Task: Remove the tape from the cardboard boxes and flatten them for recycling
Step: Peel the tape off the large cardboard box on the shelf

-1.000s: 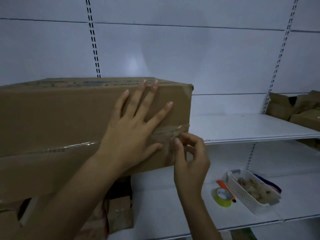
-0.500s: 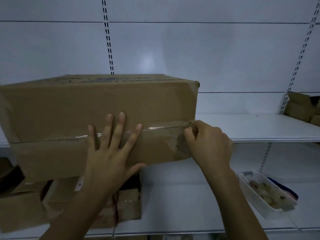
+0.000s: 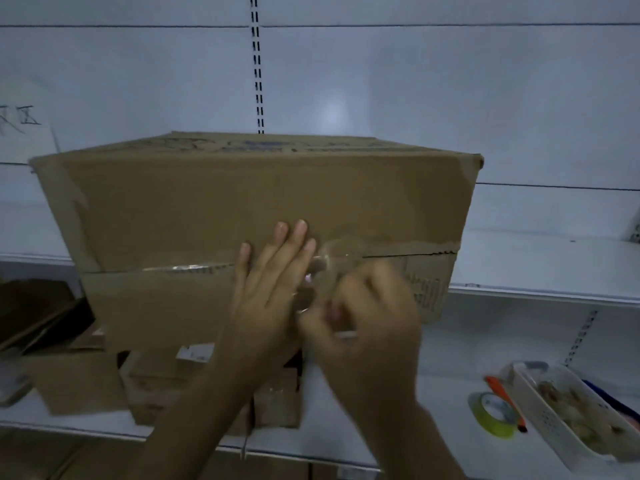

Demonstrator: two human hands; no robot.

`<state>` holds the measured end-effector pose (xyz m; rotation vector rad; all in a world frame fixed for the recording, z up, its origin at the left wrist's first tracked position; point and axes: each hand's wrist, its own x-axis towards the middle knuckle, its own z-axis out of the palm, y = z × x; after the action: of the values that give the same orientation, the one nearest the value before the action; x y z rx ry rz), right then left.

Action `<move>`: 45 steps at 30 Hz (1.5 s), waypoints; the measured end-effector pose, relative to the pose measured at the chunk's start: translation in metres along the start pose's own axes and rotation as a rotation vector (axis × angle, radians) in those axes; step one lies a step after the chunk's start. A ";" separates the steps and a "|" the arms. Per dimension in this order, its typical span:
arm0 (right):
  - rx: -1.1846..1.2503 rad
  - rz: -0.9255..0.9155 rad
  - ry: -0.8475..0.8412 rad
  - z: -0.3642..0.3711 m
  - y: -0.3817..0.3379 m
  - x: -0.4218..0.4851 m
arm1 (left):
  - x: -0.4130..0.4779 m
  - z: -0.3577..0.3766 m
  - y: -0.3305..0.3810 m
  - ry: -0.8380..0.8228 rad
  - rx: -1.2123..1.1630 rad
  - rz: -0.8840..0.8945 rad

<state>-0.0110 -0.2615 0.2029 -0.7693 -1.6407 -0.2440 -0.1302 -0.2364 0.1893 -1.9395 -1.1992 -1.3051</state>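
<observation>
1. In the middle of the frame, a large brown cardboard box [image 3: 242,202] lies on its side on a white metal shelf [image 3: 536,265]. Its matte, slightly creased face is turned towards you, and a flap seam runs across that face.
2. Your left hand [image 3: 270,289] lies flat against the box at centre frame. The fingers are straight and slightly spread across the seam.
3. Your right hand [image 3: 367,313], just right of centre, is blurred. Its fingers are curled and pinch the lifted end of the clear tape [image 3: 332,261].
4. The tape is glossy and see-through. It arches off the cardboard between your two hands, while its left stretch is stuck down along the seam.
5. Right of your hands, the seam shows as a dark open gap, with rough, paler cardboard along it.
6. Smaller boxes [image 3: 79,382] sit at lower left. At lower right are a yellow-green roll of tape [image 3: 491,414], an orange-handled tool [image 3: 498,389] and a white perforated plastic basket [image 3: 554,410].
7. Half a second ago, your right hand gripped the tape at the box's right edge. It has since moved leftwards, stripping that stretch. Your left hand has stayed pressed flat.
</observation>
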 end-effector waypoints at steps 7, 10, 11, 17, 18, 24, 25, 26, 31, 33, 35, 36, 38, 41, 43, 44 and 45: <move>-0.011 0.227 0.127 0.010 0.031 0.011 | 0.000 -0.012 -0.001 0.033 -0.042 -0.022; -0.024 0.169 0.004 0.022 0.021 0.002 | 0.001 -0.009 -0.004 0.025 0.006 -0.027; -0.042 0.143 -0.059 0.023 0.017 -0.002 | 0.001 -0.008 -0.005 0.036 0.008 -0.045; 0.333 0.104 -0.308 0.012 0.021 -0.004 | 0.009 -0.005 -0.002 0.227 -0.039 -0.215; 0.369 0.091 -0.332 0.009 0.023 -0.003 | 0.011 -0.003 0.000 0.270 -0.023 -0.246; 0.211 -0.009 0.006 -0.002 0.041 0.031 | 0.022 0.018 0.009 0.357 0.252 -0.318; 0.185 -0.041 0.037 0.002 0.043 0.037 | 0.021 0.022 0.009 0.366 0.252 -0.300; 0.145 -0.075 0.058 0.007 0.045 0.039 | 0.020 0.024 0.008 0.377 0.244 -0.273; -0.133 -0.251 0.069 0.040 0.055 0.016 | 0.015 0.004 0.001 0.417 0.031 -0.248; -0.206 -0.289 0.062 0.045 0.060 0.010 | 0.008 -0.018 -0.011 0.541 -0.163 -0.453; -0.244 -0.299 0.072 0.047 0.063 0.009 | -0.005 -0.047 -0.036 0.751 -0.277 -0.828; -0.262 -0.300 0.080 0.047 0.063 0.009 | -0.010 -0.060 -0.049 0.796 -0.288 -0.989; -0.285 -0.287 0.093 0.047 0.061 0.007 | -0.019 -0.077 -0.065 0.743 -0.248 -1.097; -0.223 -0.166 0.115 0.051 0.045 0.003 | -0.018 -0.080 -0.062 0.736 -0.266 -1.056; -0.136 -0.066 0.071 0.056 0.030 -0.005 | -0.020 -0.072 -0.055 0.778 -0.306 -1.036; -0.104 -0.037 0.048 0.059 0.023 -0.007 | -0.019 -0.067 -0.051 0.784 -0.324 -1.018; -0.092 -0.022 0.024 0.061 0.017 -0.009 | -0.019 -0.062 -0.047 0.784 -0.336 -1.002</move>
<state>-0.0490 -0.2176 0.1759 -0.8157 -1.6243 -0.3453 -0.2029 -0.2700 0.1950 -0.6928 -1.5875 -2.5564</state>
